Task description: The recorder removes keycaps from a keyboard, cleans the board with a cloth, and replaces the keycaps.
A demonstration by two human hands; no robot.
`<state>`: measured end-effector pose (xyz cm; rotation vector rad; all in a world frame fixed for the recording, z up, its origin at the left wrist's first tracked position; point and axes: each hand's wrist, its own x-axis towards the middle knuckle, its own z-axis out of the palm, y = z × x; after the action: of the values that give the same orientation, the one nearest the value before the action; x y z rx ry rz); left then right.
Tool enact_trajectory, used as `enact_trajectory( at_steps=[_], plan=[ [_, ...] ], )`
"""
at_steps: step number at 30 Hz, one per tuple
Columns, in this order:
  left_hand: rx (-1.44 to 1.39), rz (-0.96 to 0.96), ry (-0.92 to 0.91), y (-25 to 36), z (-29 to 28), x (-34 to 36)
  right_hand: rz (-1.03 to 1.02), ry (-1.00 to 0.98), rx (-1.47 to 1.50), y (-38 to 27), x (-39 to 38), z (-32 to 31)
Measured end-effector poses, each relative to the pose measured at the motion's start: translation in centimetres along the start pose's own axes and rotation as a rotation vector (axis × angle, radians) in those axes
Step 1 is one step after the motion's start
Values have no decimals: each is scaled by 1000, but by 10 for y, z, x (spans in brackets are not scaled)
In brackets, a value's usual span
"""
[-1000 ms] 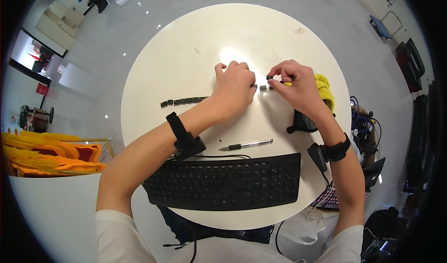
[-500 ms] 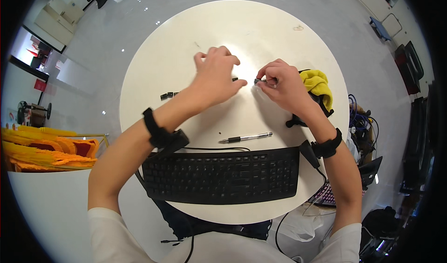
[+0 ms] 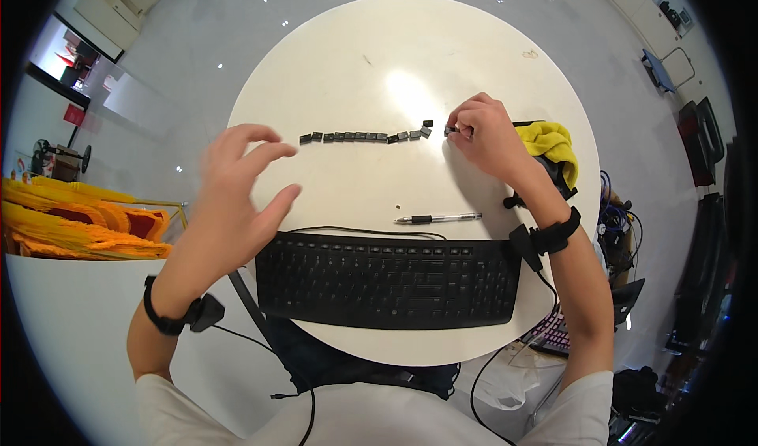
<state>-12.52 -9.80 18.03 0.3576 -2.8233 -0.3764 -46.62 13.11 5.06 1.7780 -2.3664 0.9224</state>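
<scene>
Several small black keycaps lie in a row across the middle of the white table, curving up a little at the right end. A single keycap sits just above that end. My left hand hovers left of the row, its fingers apart and nothing in them. Right of the row, my right hand pinches a small dark keycap, partly hidden by the fingers. A black keyboard lies nearer to me, with a clear pen with a black grip just beyond it.
A yellow and black cloth bundle lies beside my right wrist on the round table. A tiny dark bit lies by the pen. Black straps with cabled devices sit on both wrists. Cables hang at the right.
My left hand has moved left and nearer to me, uncovering the row of keycaps. The right hand stays near the row's right end, still pinching. The view has shifted slightly.
</scene>
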Motion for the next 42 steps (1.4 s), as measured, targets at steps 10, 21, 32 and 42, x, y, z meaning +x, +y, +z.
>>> enact_trajectory(
  at_steps=[10, 21, 32, 42],
  plan=[
    [-124, -198, 151, -12, -12, -124, 413, 60, 196, -126, -73, -116],
    [-562, -245, 244, -22, 114, -171, 779, -50, 816, -236, -225, -32],
    [-728, -279, 391, -17, 123, -192, 312, -48, 627, -320, -96, 75],
    [-819, -363, 627, -21, 122, -196, 133, -44, 482, -311, -47, 132]
  ],
)
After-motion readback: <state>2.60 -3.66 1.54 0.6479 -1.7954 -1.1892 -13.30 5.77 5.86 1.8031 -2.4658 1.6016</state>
